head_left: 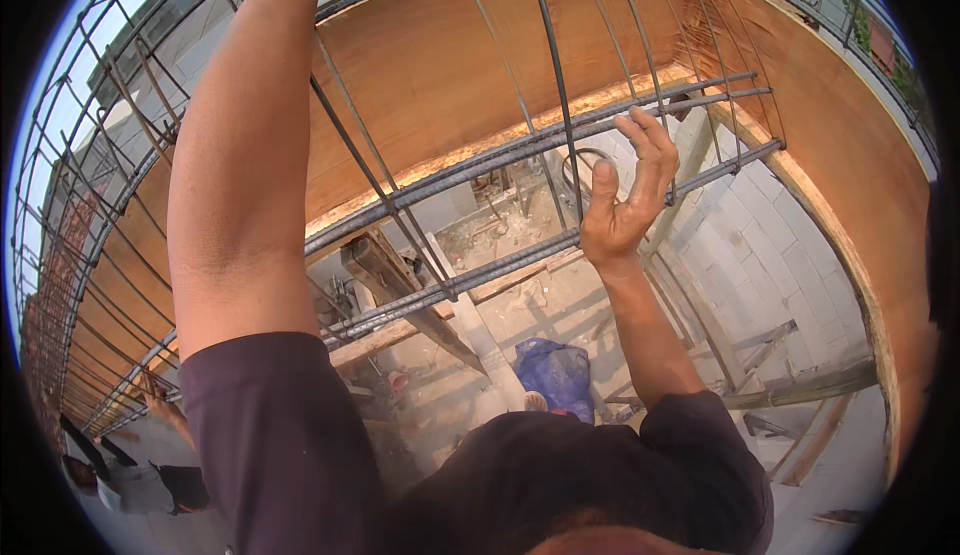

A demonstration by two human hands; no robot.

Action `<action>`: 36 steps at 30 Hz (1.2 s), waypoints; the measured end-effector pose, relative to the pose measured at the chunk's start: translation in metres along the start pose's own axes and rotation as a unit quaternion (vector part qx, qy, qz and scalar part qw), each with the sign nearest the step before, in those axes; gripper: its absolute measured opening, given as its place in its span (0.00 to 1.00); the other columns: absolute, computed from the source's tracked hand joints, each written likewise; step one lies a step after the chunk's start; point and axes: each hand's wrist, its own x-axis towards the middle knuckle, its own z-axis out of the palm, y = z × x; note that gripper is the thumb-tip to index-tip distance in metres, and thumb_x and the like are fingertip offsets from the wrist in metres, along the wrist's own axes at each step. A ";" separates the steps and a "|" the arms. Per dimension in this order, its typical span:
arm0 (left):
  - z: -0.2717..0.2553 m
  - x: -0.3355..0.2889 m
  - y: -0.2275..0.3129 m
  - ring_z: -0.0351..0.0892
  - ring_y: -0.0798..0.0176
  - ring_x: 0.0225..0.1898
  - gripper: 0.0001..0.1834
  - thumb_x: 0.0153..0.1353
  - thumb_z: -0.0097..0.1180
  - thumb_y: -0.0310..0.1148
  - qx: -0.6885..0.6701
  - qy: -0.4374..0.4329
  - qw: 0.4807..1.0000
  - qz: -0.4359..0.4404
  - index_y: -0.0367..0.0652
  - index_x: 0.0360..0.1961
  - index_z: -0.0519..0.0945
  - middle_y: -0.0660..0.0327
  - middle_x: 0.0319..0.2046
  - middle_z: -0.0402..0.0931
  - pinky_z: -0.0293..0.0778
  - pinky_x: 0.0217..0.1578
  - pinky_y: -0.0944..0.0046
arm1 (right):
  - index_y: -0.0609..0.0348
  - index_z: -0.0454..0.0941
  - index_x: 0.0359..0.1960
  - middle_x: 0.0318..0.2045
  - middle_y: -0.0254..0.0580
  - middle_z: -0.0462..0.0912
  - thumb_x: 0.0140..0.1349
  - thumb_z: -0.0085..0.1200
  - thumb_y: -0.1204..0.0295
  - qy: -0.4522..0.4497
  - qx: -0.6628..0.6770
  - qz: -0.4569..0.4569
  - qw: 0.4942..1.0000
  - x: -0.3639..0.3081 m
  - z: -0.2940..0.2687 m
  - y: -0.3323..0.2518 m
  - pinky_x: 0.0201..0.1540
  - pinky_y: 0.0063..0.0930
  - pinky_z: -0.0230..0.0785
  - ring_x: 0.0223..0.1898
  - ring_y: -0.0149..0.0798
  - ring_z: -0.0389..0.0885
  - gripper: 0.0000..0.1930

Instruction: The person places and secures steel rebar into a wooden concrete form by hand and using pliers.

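Observation:
My left forearm (245,125) reaches up past the top edge, so my left hand is out of sight. My right hand (632,200) is raised at the rebar cage, thumb and fingers apart with a gap between them. Its fingers lie against or just in front of the ribbed lower bars (480,167); firm contact is hard to make out. Thin upright stirrups (555,65) cross these long bars, and one passes just left of my right thumb. Behind the cage stands a brown plywood formwork panel (420,75).
Another plywood panel (850,125) curves along the right. Below are a wooden beam (400,290), a blue sack (555,375) and a grey block wall (780,245). More rebar cage (95,245) runs down the left, where a co-worker (140,485) stands lower, a hand (165,410) by the bars.

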 end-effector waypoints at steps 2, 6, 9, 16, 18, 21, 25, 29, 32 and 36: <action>0.006 -0.001 -0.009 0.79 0.46 0.54 0.18 0.56 0.48 0.28 -0.002 -0.013 1.000 0.009 0.42 0.45 0.84 0.49 0.52 0.79 0.76 0.50 0.48 | 0.67 0.73 0.57 0.57 0.56 0.74 0.71 0.49 0.50 0.023 -0.038 -0.039 0.998 -0.030 -0.006 -0.002 0.65 0.54 0.57 0.59 0.57 0.71 0.29; 0.004 0.014 -0.018 0.83 0.46 0.49 0.16 0.55 0.47 0.28 0.029 -0.024 0.999 0.034 0.42 0.40 0.86 0.49 0.47 0.82 0.79 0.45 0.48 | 0.69 0.68 0.61 0.61 0.59 0.69 0.69 0.44 0.40 -0.006 -0.057 0.004 0.998 -0.045 0.006 0.005 0.68 0.59 0.52 0.64 0.61 0.65 0.39; -0.003 0.020 -0.010 0.83 0.47 0.48 0.16 0.56 0.47 0.29 0.007 -0.007 1.000 0.023 0.42 0.40 0.86 0.49 0.47 0.83 0.79 0.45 0.48 | 0.69 0.67 0.62 0.62 0.59 0.68 0.69 0.44 0.40 -0.016 -0.072 -0.020 0.997 -0.041 0.005 0.012 0.69 0.57 0.51 0.66 0.61 0.63 0.39; -0.005 -0.008 -0.001 0.80 0.47 0.52 0.17 0.59 0.47 0.34 -0.066 0.056 0.994 -0.065 0.44 0.44 0.84 0.50 0.50 0.81 0.77 0.49 0.47 | 0.69 0.77 0.49 0.41 0.52 0.81 0.64 0.54 0.75 -0.038 0.139 -0.131 0.981 0.046 0.002 -0.066 0.45 0.38 0.75 0.42 0.49 0.81 0.13; -0.006 -0.010 -0.003 0.80 0.48 0.53 0.18 0.60 0.47 0.35 -0.074 0.063 0.992 -0.075 0.44 0.45 0.84 0.50 0.51 0.81 0.76 0.50 0.47 | 0.69 0.78 0.45 0.37 0.52 0.81 0.65 0.52 0.76 -0.087 0.183 -0.084 0.976 0.101 0.049 -0.089 0.45 0.39 0.75 0.40 0.52 0.82 0.10; -0.027 -0.011 0.009 0.79 0.48 0.55 0.18 0.61 0.46 0.37 -0.096 0.103 0.986 -0.091 0.45 0.47 0.83 0.50 0.53 0.80 0.75 0.52 0.47 | 0.73 0.78 0.51 0.48 0.60 0.82 0.65 0.56 0.69 -0.060 0.091 -0.022 0.994 0.179 0.121 -0.059 0.54 0.38 0.73 0.50 0.49 0.82 0.19; -0.015 -0.010 0.020 0.77 0.48 0.57 0.20 0.63 0.46 0.40 -0.151 0.152 0.968 -0.133 0.45 0.50 0.82 0.51 0.55 0.79 0.73 0.55 0.46 | 0.72 0.79 0.47 0.41 0.71 0.81 0.62 0.52 0.68 -0.070 -0.025 -0.017 0.997 0.230 0.215 0.000 0.55 0.53 0.71 0.49 0.71 0.78 0.18; -0.006 0.005 0.028 0.76 0.49 0.59 0.21 0.64 0.46 0.42 -0.180 0.249 0.932 -0.191 0.46 0.52 0.81 0.51 0.57 0.78 0.71 0.57 0.46 | 0.72 0.80 0.41 0.39 0.68 0.83 0.60 0.51 0.68 -0.190 0.025 0.061 0.980 0.265 0.249 0.013 0.51 0.50 0.74 0.46 0.63 0.81 0.17; 0.005 -0.003 0.000 0.75 0.49 0.61 0.22 0.66 0.46 0.44 -0.137 0.307 0.913 -0.232 0.47 0.54 0.81 0.52 0.59 0.77 0.70 0.59 0.46 | 0.72 0.81 0.36 0.36 0.60 0.84 0.57 0.52 0.63 -0.337 0.106 0.308 0.883 0.268 0.254 -0.031 0.45 0.42 0.76 0.41 0.49 0.83 0.19; -0.027 0.005 0.035 0.79 0.49 0.55 0.20 0.64 0.49 0.46 -0.273 0.253 0.891 -0.261 0.49 0.50 0.83 0.52 0.53 0.81 0.75 0.51 0.48 | 0.75 0.82 0.40 0.43 0.68 0.83 0.57 0.56 0.61 -0.205 0.111 0.268 0.935 0.261 0.265 0.024 0.50 0.44 0.75 0.49 0.55 0.83 0.22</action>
